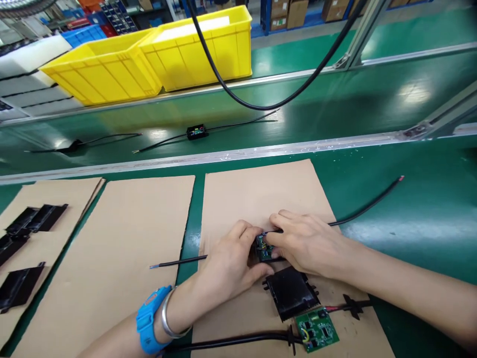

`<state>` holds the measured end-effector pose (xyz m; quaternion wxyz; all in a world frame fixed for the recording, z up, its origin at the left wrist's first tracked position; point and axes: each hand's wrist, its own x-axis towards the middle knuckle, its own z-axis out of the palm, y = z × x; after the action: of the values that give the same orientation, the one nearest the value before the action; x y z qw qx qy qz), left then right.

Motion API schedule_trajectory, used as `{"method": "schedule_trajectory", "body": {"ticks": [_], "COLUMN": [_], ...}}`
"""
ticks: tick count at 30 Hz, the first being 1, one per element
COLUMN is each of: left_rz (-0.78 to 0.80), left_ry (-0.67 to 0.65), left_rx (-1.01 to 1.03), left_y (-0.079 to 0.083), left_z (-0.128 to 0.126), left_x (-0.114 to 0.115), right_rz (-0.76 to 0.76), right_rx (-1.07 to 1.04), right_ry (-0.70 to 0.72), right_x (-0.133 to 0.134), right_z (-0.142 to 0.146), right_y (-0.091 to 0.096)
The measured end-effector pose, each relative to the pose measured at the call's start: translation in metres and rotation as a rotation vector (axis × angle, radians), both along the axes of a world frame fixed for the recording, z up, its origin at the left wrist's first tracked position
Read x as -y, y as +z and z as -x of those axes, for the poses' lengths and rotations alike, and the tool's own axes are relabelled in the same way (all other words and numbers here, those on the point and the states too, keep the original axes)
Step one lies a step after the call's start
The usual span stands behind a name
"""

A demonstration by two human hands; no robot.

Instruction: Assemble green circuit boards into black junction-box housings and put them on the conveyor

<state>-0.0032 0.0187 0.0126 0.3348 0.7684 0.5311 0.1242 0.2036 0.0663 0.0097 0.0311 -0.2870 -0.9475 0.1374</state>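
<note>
Over the right-hand cardboard sheet, my left hand [236,256] and my right hand [311,243] grip a small circuit board [264,247] from both sides. Dark edges around the board look like a black case, mostly hidden by my fingers. A black cable [178,261] with a bare end runs out to the left of my left hand. Beyond my right hand another black cable [367,206] extends to the right. Just below my hands lies a black plastic cover [292,293] with side tabs. Beside it is a green circuit board [317,329] with cables at both ends.
Several black plastic cases [20,286] lie on the left cardboard [78,196]. Behind the metal rail [231,155], a cabled black module [196,132] sits on the green surface. Yellow bins [201,52] stand farther back. A thick black cable [261,107] hangs across the view.
</note>
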Motion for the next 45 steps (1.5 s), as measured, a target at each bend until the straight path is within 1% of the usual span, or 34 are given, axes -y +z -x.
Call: {"method": "schedule_trajectory", "body": {"ticks": [2, 4, 6, 7, 8, 9, 11, 12, 13, 14, 15, 17, 19, 20, 21, 23, 25, 27, 30, 33, 35, 37, 40, 42, 45], "left_rz": [0.188, 0.481, 0.785, 0.912, 1.008, 1.070, 1.113, 1.092, 1.029, 0.915, 0.753, 0.317, -0.104, -0.264, -0.380, -0.516, -0.589, -0.620, -0.658, -0.736, -0.756, -0.742, -0.706, -0.687, -0.663], "left_ry": [-0.013, 0.020, 0.044, 0.043, 0.042, 0.046, 0.086, 0.117, 0.142, 0.156, 0.144, 0.050, -0.077, -0.120, -0.145, -0.150, -0.146, -0.152, -0.201, -0.289, -0.326, -0.307, -0.192, -0.137, -0.162], "left_rx": [0.063, 0.116, 0.170, 0.202, 0.235, 0.261, 0.286, 0.285, 0.273, 0.240, 0.180, 0.027, -0.098, -0.129, -0.143, -0.168, -0.214, -0.297, -0.457, -0.629, -0.699, -0.677, -0.556, -0.495, -0.429], "left_y": [0.005, 0.007, 0.005, 0.004, 0.002, 0.001, 0.002, 0.005, 0.008, 0.012, 0.016, 0.020, 0.017, 0.013, 0.008, -0.003, -0.011, -0.015, -0.015, -0.012, -0.011, -0.012, -0.017, -0.022, -0.028], "left_z": [0.010, 0.019, 0.024, 0.026, 0.026, 0.025, 0.022, 0.019, 0.015, 0.012, 0.008, 0.003, 0.000, 0.001, 0.002, 0.005, 0.007, 0.007, 0.002, -0.005, -0.006, -0.004, 0.003, 0.007, 0.011], "left_x": [-0.008, -0.020, -0.031, -0.036, -0.039, -0.042, -0.043, -0.041, -0.038, -0.034, -0.029, -0.018, -0.007, -0.002, 0.003, 0.010, 0.016, 0.019, 0.022, 0.025, 0.026, 0.027, 0.028, 0.029, 0.030], "right_rz": [0.029, 0.055, 0.071, 0.077, 0.081, 0.084, 0.089, 0.091, 0.091, 0.091, 0.090, 0.081, 0.066, 0.057, 0.048, 0.041, 0.045, 0.051, 0.059, 0.073, 0.086, 0.107, 0.181, 0.246, 0.283], "right_rx": [-0.011, -0.022, -0.035, -0.043, -0.051, -0.055, -0.058, -0.058, -0.058, -0.058, -0.061, -0.079, -0.101, -0.114, -0.127, -0.151, -0.175, -0.186, -0.191, -0.190, -0.182, -0.166, -0.124, -0.039, 0.114], "right_ry": [0.005, 0.005, -0.001, -0.006, -0.008, -0.009, -0.004, -0.001, 0.002, 0.003, 0.001, -0.007, -0.010, -0.006, 0.000, 0.005, 0.000, -0.014, -0.029, -0.028, -0.024, -0.031, -0.066, -0.100, -0.162], "right_x": [0.000, -0.001, -0.002, -0.002, -0.003, -0.003, -0.003, -0.004, -0.004, -0.004, -0.004, -0.004, -0.003, -0.003, -0.003, -0.003, -0.003, -0.003, -0.003, -0.002, -0.001, -0.002, -0.009, -0.015, -0.022], "right_z": [0.001, 0.001, 0.000, 0.000, 0.000, 0.000, 0.000, 0.000, 0.000, 0.000, 0.000, 0.000, -0.001, -0.001, -0.002, -0.003, -0.004, -0.004, -0.002, 0.000, 0.001, 0.002, 0.009, 0.018, 0.036], "right_y": [0.000, 0.000, -0.002, -0.002, -0.003, -0.004, -0.005, -0.005, -0.005, -0.005, -0.004, -0.004, -0.005, -0.005, -0.006, -0.007, -0.008, -0.008, -0.008, -0.010, -0.010, -0.008, 0.003, 0.012, 0.018]}}
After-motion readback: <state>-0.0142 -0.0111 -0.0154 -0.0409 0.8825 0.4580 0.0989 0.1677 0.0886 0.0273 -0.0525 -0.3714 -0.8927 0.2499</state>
